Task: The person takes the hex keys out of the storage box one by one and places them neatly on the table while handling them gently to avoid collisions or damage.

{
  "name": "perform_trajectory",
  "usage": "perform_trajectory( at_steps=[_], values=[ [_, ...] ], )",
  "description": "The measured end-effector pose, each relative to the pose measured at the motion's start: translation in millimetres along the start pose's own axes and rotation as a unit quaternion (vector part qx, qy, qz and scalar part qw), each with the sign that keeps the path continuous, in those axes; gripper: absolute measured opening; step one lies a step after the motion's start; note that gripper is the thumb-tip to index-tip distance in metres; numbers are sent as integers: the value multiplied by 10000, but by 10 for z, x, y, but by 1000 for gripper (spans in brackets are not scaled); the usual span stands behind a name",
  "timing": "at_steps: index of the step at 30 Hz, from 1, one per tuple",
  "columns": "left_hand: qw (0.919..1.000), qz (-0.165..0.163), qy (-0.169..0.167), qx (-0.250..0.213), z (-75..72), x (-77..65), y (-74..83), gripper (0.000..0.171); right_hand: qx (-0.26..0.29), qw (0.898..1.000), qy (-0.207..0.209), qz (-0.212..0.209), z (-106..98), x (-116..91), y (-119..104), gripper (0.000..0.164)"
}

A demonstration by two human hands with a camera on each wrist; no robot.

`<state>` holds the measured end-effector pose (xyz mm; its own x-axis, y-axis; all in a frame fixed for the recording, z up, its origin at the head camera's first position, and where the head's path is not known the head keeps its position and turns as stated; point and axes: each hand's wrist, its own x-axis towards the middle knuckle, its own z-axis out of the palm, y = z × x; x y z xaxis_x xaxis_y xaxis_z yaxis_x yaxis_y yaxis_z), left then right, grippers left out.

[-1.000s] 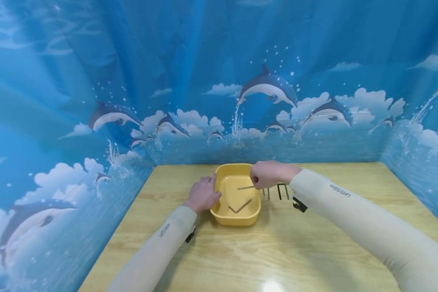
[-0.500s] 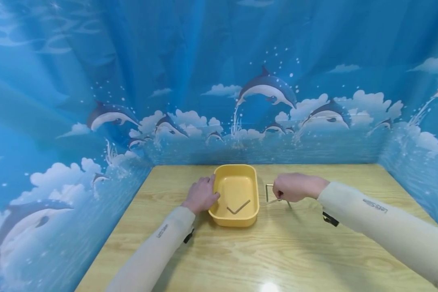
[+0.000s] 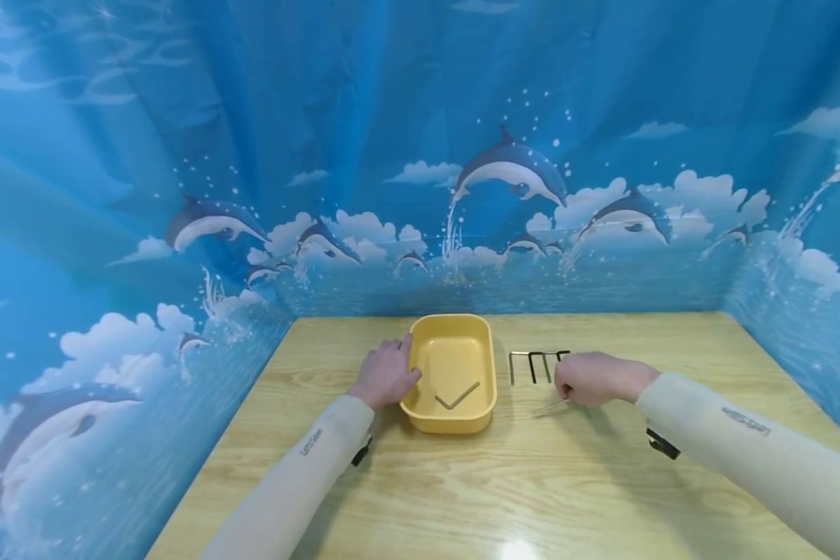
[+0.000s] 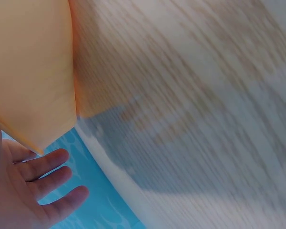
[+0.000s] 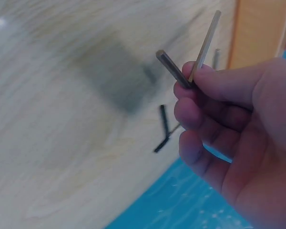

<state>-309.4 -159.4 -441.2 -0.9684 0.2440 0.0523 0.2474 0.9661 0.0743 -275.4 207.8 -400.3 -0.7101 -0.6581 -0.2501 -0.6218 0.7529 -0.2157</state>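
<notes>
My right hand point(image 3: 595, 378) pinches an L-shaped hex key point(image 5: 207, 45) at its bend, between thumb and fingertips. Both arms of the key stick out past the fingers in the right wrist view. In the head view its long arm points left, low over the table. My left hand point(image 3: 385, 373) rests on the left rim of a yellow tray point(image 3: 450, 426), the thumb over the edge. Its other fingers lie spread outside the wall in the left wrist view. One bent hex key point(image 3: 458, 398) lies on the tray's floor.
Right of the tray, several more hex keys lie in a row on the wooden table point(image 3: 420, 498), among them a black hex key point(image 3: 533, 369); my right hand partly covers the row's end. A blue dolphin-print curtain point(image 3: 364, 140) stands behind the table and along its sides.
My right hand has moved right, from over the tray to beyond the row, keeping hold of the hex key. The row of keys has come into fuller view. The left hand has stayed at the rim.
</notes>
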Motion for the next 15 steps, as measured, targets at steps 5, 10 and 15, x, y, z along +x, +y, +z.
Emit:
perform_trajectory(
  at_steps=[5, 10, 15],
  values=[
    [10000, -9, -38, -55, 24, 2, 8, 74, 222, 9996, 76, 170, 115, -57, 145, 45],
    [9999, -70, -56, -70, 19, -33, -3, 73, 231, 9989, 415, 44, 208, -83, 226, 25],
    [9999, -24, 74, -98, -8, 1, 14, 73, 334, 9972, 662, -72, 254, -103, 260, 28]
  ],
)
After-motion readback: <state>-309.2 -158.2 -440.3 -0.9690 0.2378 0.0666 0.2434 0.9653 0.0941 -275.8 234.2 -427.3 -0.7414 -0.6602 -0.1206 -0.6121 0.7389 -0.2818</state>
